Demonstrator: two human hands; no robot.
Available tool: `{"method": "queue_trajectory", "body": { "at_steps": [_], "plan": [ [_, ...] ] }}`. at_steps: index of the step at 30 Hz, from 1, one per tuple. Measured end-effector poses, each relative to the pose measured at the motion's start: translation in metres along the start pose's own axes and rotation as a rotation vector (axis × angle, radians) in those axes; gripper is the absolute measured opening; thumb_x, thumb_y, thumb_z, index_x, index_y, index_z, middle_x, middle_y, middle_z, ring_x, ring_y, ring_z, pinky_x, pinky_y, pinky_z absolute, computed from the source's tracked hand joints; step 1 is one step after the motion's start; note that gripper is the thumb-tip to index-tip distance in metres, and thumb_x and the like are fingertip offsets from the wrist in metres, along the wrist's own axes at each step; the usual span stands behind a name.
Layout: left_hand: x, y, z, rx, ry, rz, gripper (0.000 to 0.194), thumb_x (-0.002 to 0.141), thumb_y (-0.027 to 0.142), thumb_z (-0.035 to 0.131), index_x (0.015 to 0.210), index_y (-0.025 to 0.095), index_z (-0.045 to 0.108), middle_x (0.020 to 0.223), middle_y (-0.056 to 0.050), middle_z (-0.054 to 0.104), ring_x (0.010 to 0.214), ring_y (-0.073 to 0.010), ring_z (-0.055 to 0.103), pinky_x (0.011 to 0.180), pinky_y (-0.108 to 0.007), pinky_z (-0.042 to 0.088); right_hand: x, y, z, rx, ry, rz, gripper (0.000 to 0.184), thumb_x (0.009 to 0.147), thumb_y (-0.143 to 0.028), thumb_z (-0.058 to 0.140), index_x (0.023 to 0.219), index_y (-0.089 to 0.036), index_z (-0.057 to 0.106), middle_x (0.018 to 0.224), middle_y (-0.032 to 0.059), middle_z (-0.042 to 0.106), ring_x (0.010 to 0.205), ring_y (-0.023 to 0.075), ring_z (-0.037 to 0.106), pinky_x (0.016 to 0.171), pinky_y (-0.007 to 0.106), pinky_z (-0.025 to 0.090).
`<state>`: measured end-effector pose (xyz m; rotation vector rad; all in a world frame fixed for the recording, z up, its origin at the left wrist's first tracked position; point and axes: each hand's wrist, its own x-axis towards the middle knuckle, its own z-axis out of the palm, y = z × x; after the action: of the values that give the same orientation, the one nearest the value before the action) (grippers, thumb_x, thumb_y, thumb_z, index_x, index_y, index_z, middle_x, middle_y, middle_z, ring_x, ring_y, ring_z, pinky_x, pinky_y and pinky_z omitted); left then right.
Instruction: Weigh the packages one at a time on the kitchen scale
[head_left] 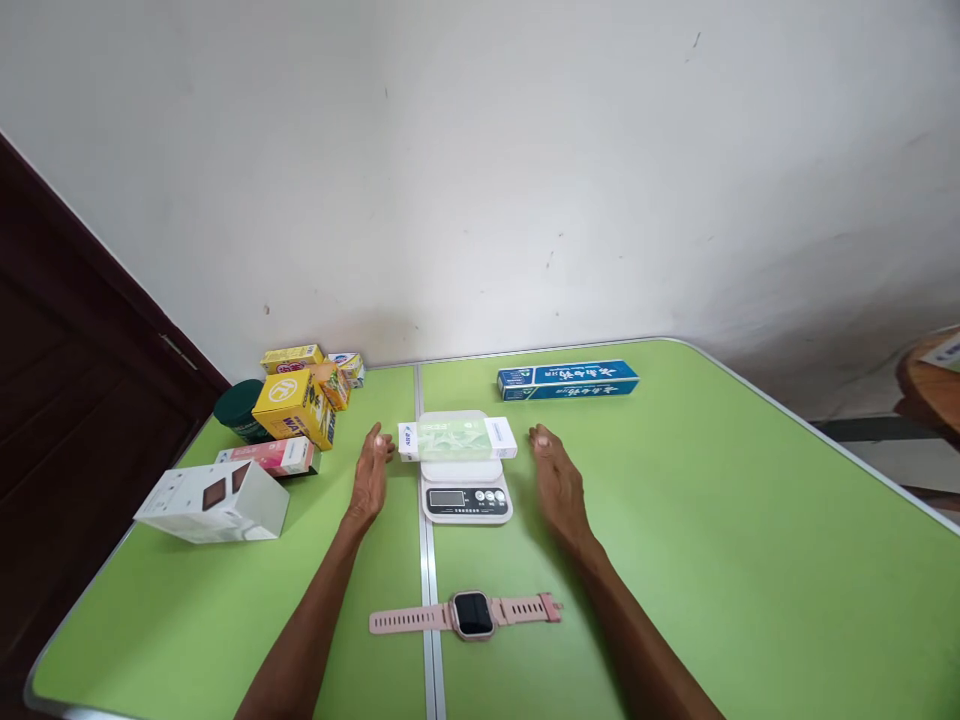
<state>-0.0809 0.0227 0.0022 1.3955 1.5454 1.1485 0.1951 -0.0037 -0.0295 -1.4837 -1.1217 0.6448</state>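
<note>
A white and pale green carton (454,440) lies crosswise on the platform of a white digital kitchen scale (466,500). My left hand (372,472) rests just left of the carton, its fingers loosely extended and holding nothing. On the other side, a small gap separates my right hand (559,482) from the carton's right end; it too is open, with the thumb toward the carton. The scale's display is dark or unreadable from here. In front of the scale a pink smartwatch (472,614) lies flat with its strap stretched out.
A blue toothpaste box (568,380) lies at the back. At the left stand a white box (214,502), a pink carton (271,456), a yellow box (294,407), a dark green jar (241,410) and smaller yellow boxes. A metal seam (429,600) crosses the green table (712,560); a wall stands behind.
</note>
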Motion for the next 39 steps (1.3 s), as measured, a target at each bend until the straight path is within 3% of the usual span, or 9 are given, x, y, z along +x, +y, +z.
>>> {"method": "queue_trajectory", "body": {
  "at_steps": [5, 15, 19, 21, 24, 27, 31, 35, 39],
  "plan": [
    [-0.001, -0.033, 0.005, -0.166, 0.186, 0.081, 0.090, 0.091, 0.087, 0.041, 0.138, 0.012, 0.060, 0.123, -0.020, 0.071, 0.108, -0.0282, 0.073, 0.102, -0.049, 0.057, 0.005, 0.002, -0.006, -0.032, 0.048, 0.000, 0.083, 0.102, -0.075, 0.032, 0.142, -0.010, 0.064, 0.148, 0.0243, 0.061, 0.141, 0.0390, 0.055, 0.123, 0.061, 0.037],
    [0.001, -0.034, 0.003, -0.180, 0.177, 0.094, 0.085, 0.093, 0.083, 0.043, 0.131, 0.011, 0.066, 0.119, -0.020, 0.073, 0.104, -0.0281, 0.074, 0.098, -0.047, 0.059, 0.004, -0.003, -0.007, -0.040, 0.053, -0.046, 0.078, 0.103, -0.073, 0.032, 0.137, -0.012, 0.068, 0.144, 0.0238, 0.065, 0.137, 0.0394, 0.058, 0.119, 0.063, 0.041],
    [-0.006, -0.028, 0.003, -0.145, 0.158, 0.089, 0.090, 0.093, 0.085, 0.039, 0.140, 0.012, 0.061, 0.126, -0.022, 0.071, 0.113, -0.0312, 0.073, 0.104, -0.051, 0.057, -0.001, -0.011, -0.008, 0.016, 0.038, -0.027, 0.072, 0.104, -0.069, 0.035, 0.139, -0.015, 0.068, 0.145, 0.0201, 0.066, 0.137, 0.0364, 0.059, 0.120, 0.059, 0.041],
    [-0.015, -0.022, 0.006, -0.095, 0.136, 0.116, 0.088, 0.095, 0.082, 0.038, 0.151, 0.016, 0.053, 0.145, -0.021, 0.063, 0.133, -0.0329, 0.063, 0.117, -0.053, 0.048, -0.007, -0.017, -0.006, 0.058, 0.013, -0.055, 0.068, 0.106, -0.065, 0.036, 0.142, -0.016, 0.066, 0.148, 0.0169, 0.065, 0.140, 0.0336, 0.057, 0.121, 0.056, 0.041],
    [-0.034, -0.011, 0.014, -0.032, 0.068, 0.174, 0.081, 0.100, 0.075, 0.037, 0.163, 0.023, 0.038, 0.170, -0.015, 0.040, 0.159, -0.0294, 0.035, 0.133, -0.049, 0.025, -0.018, -0.025, 0.002, 0.092, -0.039, -0.163, 0.065, 0.107, -0.062, 0.036, 0.148, -0.017, 0.061, 0.151, 0.0147, 0.063, 0.142, 0.0307, 0.056, 0.121, 0.053, 0.041],
    [-0.049, 0.000, 0.023, 0.000, -0.013, 0.205, 0.081, 0.102, 0.072, 0.035, 0.167, 0.023, 0.031, 0.175, -0.012, 0.029, 0.164, -0.0279, 0.022, 0.135, -0.046, 0.016, -0.027, -0.028, 0.012, 0.091, -0.046, -0.214, 0.065, 0.107, -0.060, 0.037, 0.153, -0.017, 0.056, 0.151, 0.0153, 0.062, 0.142, 0.0304, 0.056, 0.121, 0.052, 0.042],
    [-0.057, 0.019, 0.031, 0.054, -0.038, 0.187, 0.087, 0.100, 0.075, 0.034, 0.169, 0.022, 0.023, 0.177, -0.013, 0.022, 0.165, -0.0297, 0.016, 0.136, -0.048, 0.013, -0.031, -0.033, 0.015, 0.127, -0.030, -0.147, 0.069, 0.106, -0.064, 0.038, 0.155, -0.018, 0.054, 0.156, 0.0148, 0.058, 0.146, 0.0312, 0.052, 0.123, 0.053, 0.038],
    [-0.046, 0.056, 0.042, 0.116, -0.100, 0.246, 0.091, 0.100, 0.074, 0.039, 0.170, 0.022, 0.016, 0.179, -0.011, 0.017, 0.166, -0.0296, 0.012, 0.136, -0.046, 0.014, -0.016, -0.044, -0.003, 0.163, 0.065, -0.109, 0.076, 0.103, -0.069, 0.040, 0.158, -0.017, 0.051, 0.160, 0.0139, 0.053, 0.152, 0.0309, 0.046, 0.126, 0.050, 0.035],
    [-0.014, 0.097, 0.076, 0.183, -0.309, 0.217, 0.093, 0.099, 0.075, 0.040, 0.171, 0.023, 0.012, 0.179, -0.010, 0.013, 0.166, -0.0305, 0.008, 0.135, -0.049, 0.012, 0.028, -0.044, -0.036, 0.101, 0.212, -0.078, 0.086, 0.100, -0.076, 0.038, 0.158, -0.015, 0.050, 0.162, 0.0157, 0.050, 0.153, 0.0325, 0.043, 0.127, 0.052, 0.031]
  ]
}}
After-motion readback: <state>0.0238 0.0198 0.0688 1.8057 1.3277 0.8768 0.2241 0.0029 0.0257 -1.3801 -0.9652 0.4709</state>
